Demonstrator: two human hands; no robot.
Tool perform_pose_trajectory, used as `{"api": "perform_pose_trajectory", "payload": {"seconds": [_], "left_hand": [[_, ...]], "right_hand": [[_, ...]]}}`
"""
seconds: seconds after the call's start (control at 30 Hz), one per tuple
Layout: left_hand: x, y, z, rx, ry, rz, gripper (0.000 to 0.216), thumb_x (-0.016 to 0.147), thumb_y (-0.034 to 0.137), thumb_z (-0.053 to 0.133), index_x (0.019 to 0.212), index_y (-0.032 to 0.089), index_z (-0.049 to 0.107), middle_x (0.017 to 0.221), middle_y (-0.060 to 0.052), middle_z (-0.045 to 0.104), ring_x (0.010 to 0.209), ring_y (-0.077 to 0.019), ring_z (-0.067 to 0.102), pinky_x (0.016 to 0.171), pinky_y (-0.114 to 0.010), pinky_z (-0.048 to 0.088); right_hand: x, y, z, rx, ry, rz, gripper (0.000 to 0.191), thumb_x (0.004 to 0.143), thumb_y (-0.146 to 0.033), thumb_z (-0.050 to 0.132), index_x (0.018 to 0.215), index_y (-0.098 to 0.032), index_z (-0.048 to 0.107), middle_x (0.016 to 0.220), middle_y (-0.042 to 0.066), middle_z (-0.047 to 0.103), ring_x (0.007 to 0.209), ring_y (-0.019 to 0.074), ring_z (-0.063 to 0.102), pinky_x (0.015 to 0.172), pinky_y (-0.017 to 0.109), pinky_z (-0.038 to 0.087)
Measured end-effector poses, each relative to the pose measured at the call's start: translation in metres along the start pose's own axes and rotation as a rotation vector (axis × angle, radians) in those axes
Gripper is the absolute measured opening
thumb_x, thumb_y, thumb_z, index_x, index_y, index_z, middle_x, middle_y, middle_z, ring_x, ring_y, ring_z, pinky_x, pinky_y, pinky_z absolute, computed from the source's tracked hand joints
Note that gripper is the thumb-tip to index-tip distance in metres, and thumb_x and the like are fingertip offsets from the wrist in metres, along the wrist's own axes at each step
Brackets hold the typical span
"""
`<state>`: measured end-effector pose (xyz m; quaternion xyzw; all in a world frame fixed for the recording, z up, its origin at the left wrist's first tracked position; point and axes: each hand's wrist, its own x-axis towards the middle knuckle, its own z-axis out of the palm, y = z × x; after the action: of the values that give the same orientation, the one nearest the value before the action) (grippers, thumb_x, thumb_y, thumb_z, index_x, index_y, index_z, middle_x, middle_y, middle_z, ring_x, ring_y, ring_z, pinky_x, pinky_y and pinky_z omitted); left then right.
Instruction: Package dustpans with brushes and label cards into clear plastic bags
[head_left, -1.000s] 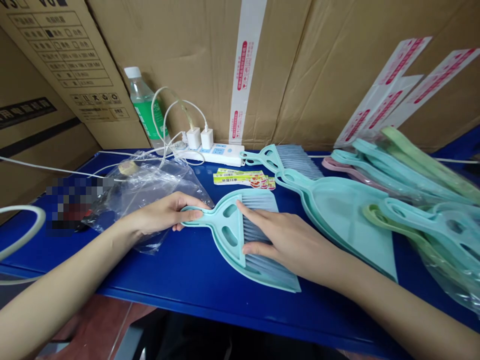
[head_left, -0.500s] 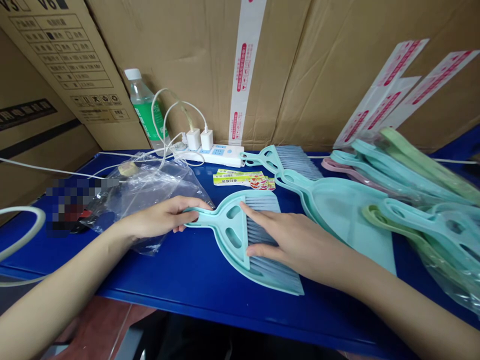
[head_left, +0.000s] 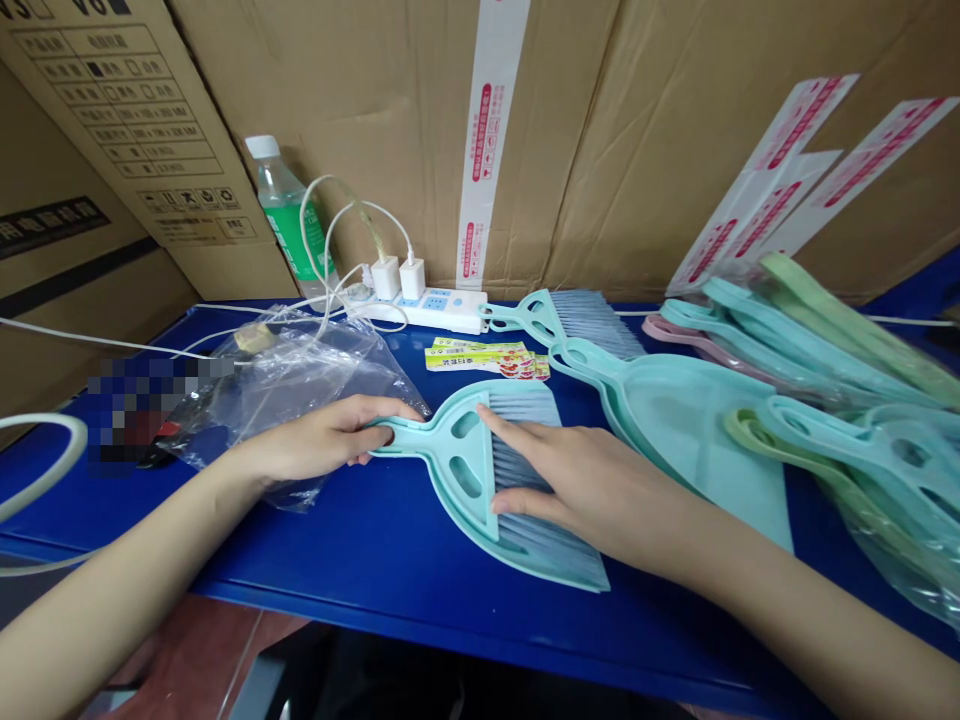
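Note:
A teal hand brush (head_left: 480, 470) with grey bristles lies nested in a teal dustpan (head_left: 559, 572) on the blue table (head_left: 390, 560). My left hand (head_left: 322, 442) is closed around the joined handle at its left end. Fingers stretched out, my right hand (head_left: 577, 480) lies flat on the bristles and presses them down.
Clear plastic bags (head_left: 292, 375) lie left of the handle. Behind are a second brush (head_left: 577, 318), stacked teal dustpans (head_left: 690, 420), paper labels (head_left: 487, 357), a power strip (head_left: 431, 308) with chargers and a green-labelled bottle (head_left: 289, 215). Bagged brush sets (head_left: 847, 370) fill the right side. Cardboard boxes (head_left: 637, 130) form the back wall.
Brush and dustpan slid slightly right and toward me under both hands. My grip and flat right hand look the same.

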<state>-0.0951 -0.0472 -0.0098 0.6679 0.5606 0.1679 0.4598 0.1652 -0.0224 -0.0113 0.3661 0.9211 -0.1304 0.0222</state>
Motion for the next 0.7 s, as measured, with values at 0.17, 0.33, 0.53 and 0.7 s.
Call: {"api": "perform_pose_trajectory", "payload": {"seconds": [0.17,0.33,0.53,0.7], "left_hand": [[-0.0006,-0.0023,0.0002,-0.012,0.004,0.005,0.037,0.084,0.03,0.052,0.118,0.022,0.066,0.116,-0.005,0.063,0.072,-0.0118,0.048,0.057,-0.019,0.042],[-0.0012,-0.0045,-0.0012,-0.006,-0.003,0.004,0.04,0.083,0.028,0.052,0.121,0.021,0.065,0.114,-0.005,0.063,0.07,-0.0113,0.048,0.058,-0.02,0.042],[-0.001,-0.0082,-0.0026,-0.023,-0.022,0.019,0.041,0.083,0.027,0.052,0.121,0.02,0.064,0.114,-0.005,0.064,0.07,-0.0112,0.049,0.058,-0.02,0.042],[0.0007,-0.0061,-0.0013,0.045,0.014,0.021,0.042,0.082,0.026,0.05,0.121,0.019,0.064,0.12,-0.005,0.064,0.079,-0.0149,0.056,0.065,-0.021,0.047]], "right_hand": [[0.0017,-0.0012,-0.0011,-0.003,-0.002,-0.002,0.075,0.092,-0.044,0.061,0.155,-0.016,0.031,0.128,0.016,0.068,0.105,0.0341,0.07,0.079,0.044,0.059],[0.0001,0.0014,-0.0013,-0.022,0.001,-0.015,0.073,0.093,-0.044,0.06,0.154,-0.014,0.032,0.122,0.016,0.071,0.104,0.0342,0.071,0.079,0.045,0.058],[-0.0018,0.0049,0.0015,-0.048,0.068,-0.065,0.069,0.094,-0.044,0.057,0.153,-0.017,0.036,0.121,0.014,0.072,0.1,0.033,0.072,0.077,0.044,0.058],[0.0002,0.0002,-0.0011,-0.042,0.01,-0.025,0.073,0.092,-0.043,0.06,0.153,-0.011,0.035,0.115,0.017,0.074,0.099,0.0345,0.072,0.075,0.045,0.059]]}}
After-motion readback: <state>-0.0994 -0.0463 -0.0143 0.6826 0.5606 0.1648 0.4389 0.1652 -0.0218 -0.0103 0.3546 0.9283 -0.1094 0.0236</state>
